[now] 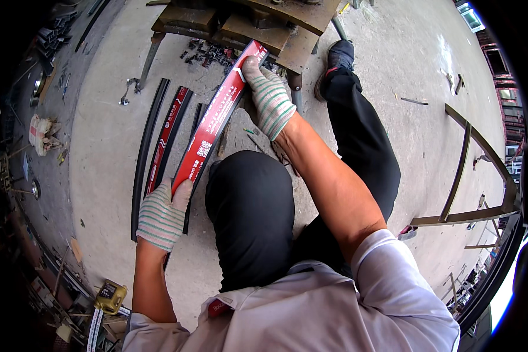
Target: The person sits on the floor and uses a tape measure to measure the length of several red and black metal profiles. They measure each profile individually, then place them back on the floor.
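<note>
A long dark profile strip (220,111) with red printed film on its face slants up and to the right in front of me. My left hand (163,216), in a striped knit glove, is closed around its near end. My right hand (268,100), gloved alike, grips it near the far end, thumb on the red face. The fingers behind the strip are hidden. To its left on the floor lie another red-faced strip (168,134) and a plain black strip (148,146), roughly side by side. Part of one more dark strip shows beneath the held one.
A low brown metal workbench (258,32) stands ahead, with dark scraps (208,56) under it. To the right, a brown metal frame (468,170) lies on the concrete. A yellow tool (111,296) sits at lower left. Scrap lines the left side. My black-trousered knee (252,199) is just right of the strip.
</note>
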Available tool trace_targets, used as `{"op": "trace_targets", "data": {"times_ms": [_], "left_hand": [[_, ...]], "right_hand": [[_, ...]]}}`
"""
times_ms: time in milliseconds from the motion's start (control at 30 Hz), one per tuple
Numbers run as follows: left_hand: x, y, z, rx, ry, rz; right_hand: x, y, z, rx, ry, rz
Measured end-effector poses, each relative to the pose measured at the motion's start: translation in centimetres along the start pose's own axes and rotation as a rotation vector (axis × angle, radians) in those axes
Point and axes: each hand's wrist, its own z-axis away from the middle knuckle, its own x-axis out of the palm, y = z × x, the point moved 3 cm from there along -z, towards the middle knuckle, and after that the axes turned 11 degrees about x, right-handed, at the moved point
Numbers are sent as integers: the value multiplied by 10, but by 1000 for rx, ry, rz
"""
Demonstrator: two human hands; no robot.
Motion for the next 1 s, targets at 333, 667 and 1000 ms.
{"op": "trace_targets", "data": {"times_ms": [333,667,1000], "left_hand": [[2,10,0,6,-5,-52],[16,9,-3,8,-27,-36],[21,11,-3,17,-13,-90]], "right_hand": [[-5,-2,-6,-3,-63,23],[5,-12,1,-21,54,45],[28,0,12,27,202,253]]}}
